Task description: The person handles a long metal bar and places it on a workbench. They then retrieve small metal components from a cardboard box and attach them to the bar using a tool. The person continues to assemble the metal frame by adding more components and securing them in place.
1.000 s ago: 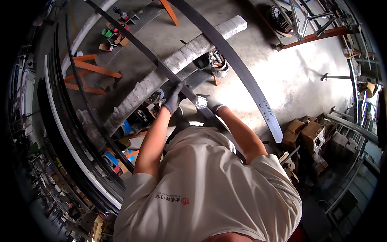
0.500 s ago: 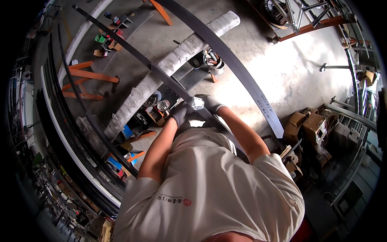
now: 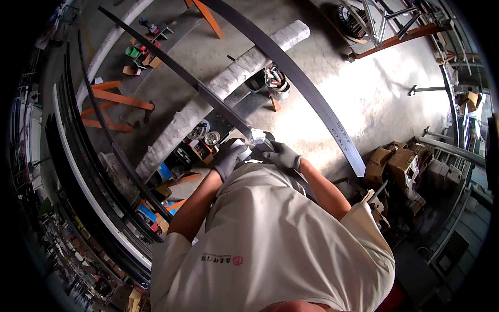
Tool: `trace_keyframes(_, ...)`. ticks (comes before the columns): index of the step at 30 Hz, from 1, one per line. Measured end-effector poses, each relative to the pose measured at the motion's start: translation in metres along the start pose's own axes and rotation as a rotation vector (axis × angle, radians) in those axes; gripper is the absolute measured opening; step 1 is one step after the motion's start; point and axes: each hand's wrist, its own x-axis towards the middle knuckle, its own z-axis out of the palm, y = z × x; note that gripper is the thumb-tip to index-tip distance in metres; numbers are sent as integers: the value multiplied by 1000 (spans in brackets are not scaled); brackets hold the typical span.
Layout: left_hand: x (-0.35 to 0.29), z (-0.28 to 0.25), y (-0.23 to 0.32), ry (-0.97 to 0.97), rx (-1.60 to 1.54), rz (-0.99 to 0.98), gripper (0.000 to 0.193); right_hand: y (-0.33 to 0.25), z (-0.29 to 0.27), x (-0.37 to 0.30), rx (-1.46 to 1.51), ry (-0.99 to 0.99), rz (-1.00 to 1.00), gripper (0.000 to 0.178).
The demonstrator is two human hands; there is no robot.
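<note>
In front of my waist a long dark metal profile runs up to the far left. Shiny clear-looking wrapping is bunched around it close to my hands. My left hand, in a grey glove, is closed on a pale roll that looks like tape, just left of the wrapping. Also gloved, my right hand grips the profile's near part on the right of the wrapping, thumb on top. My left fingers are partly hidden by the roll.
A white-wrapped beam lies crosswise under the profile. A second, wide dark profile arches across on the right. Tubs of screws and a bucket of tools sit below. Cardboard boxes are piled at right; long profiles line the left.
My left hand has drawn back down and left from the profile, and the pale roll now shows in it. My right hand has shifted nearer to me, lower along the profile.
</note>
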Motion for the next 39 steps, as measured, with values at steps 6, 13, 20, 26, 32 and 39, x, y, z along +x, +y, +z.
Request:
trace_keyframes(6, -4, 4, -6, 191, 474, 224, 27, -67, 29, -24, -564, 268, 185, 63)
trace_keyframes(13, -14, 46, 0, 61, 445, 395, 39, -54, 52, -26, -682, 372, 135, 69)
trace_keyframes(20, -113, 250, 92, -641, 691, 945, 54, -44, 63, -53, -678, 273, -79, 63)
trace_keyframes(26, -87, 160, 94, -536, 817, 618, 47, 80, 45, -55, -380, 356, 17, 61)
trace_keyframes(32, -89, -37, 67, 6, 487, 505, 38, 66, 51, -176, -731, 523, 331, 56)
trace_keyframes(39, -75, -143, 7, 228, 648, 533, 28, 30, 53, -163, -821, 479, 282, 45)
